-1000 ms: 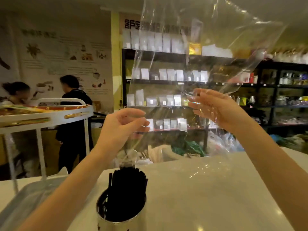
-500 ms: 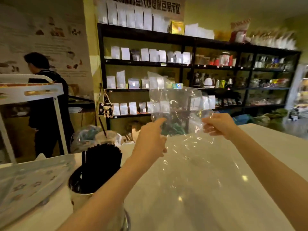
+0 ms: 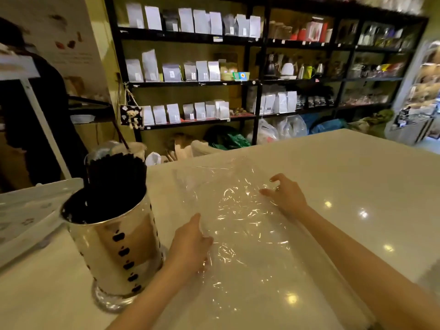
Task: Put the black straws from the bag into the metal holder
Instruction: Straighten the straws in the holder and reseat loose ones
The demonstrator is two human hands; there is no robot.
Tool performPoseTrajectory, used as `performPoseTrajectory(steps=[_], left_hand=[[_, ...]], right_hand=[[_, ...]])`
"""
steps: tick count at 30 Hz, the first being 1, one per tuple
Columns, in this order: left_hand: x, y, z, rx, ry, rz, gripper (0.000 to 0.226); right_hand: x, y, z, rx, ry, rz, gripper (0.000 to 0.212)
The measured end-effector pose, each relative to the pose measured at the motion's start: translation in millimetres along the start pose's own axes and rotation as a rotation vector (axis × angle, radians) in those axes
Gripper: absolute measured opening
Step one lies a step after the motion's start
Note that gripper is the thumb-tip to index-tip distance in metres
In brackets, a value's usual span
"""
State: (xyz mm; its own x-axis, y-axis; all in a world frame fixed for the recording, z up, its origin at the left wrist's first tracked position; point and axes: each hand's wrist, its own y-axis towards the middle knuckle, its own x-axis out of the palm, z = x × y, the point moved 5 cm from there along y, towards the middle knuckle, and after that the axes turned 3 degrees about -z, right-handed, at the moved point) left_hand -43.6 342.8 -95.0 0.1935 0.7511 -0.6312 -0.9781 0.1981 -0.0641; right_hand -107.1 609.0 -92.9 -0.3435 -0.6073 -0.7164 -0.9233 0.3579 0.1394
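Clear bag (image 3: 238, 225) lies flat and crinkled on white counter (image 3: 357, 177). Left hand (image 3: 190, 244) presses its near-left edge; right hand (image 3: 287, 195) rests on its far-right part, fingers spread. Holder (image 3: 114, 246) stands left, straws (image 3: 114, 179) upright inside.

Both forearms bare, no sleeves; left hand (image 3: 190, 244) and right hand (image 3: 287, 195) ungloved.

head cam | looks forward-down | close over counter (image 3: 333, 177) | shelves (image 3: 257, 82) behind
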Motion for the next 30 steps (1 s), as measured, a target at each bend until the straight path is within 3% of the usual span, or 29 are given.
performPoseTrajectory(steps=[4,7,10,12,17,22,25,30], left_hand=[[3,-4,-7,-0.027,0.284,-0.096,0.048],[5,-11,-6,-0.02,0.572,-0.114,0.035],[14,-24,0,0.066,1.022,-0.095,0.03],[20,-26,0,0.109,1.158,-0.059,0.033],[20,-20,-8,0.12,1.1,-0.007,0.046],[17,-27,-12,0.09,1.087,-0.053,0.045],[11,-31,-5,0.078,0.937,-0.118,0.054],[-45,-53,48,0.416,0.53,-0.015,0.051]], right_hand=[[18,-9,-1,-0.095,-0.338,0.002,0.051],[23,-15,-3,-0.144,-0.459,0.05,0.038],[25,-18,-8,-0.334,-0.543,0.156,0.022],[31,-19,-9,-0.453,-0.621,0.152,0.018],[30,-19,-3,-0.406,-0.597,0.089,0.027],[27,-19,0,-0.364,-0.526,0.001,0.029],[22,-24,-19,-0.33,-0.428,-0.005,0.028],[20,-61,-107,-0.482,0.047,-0.093,0.022]])
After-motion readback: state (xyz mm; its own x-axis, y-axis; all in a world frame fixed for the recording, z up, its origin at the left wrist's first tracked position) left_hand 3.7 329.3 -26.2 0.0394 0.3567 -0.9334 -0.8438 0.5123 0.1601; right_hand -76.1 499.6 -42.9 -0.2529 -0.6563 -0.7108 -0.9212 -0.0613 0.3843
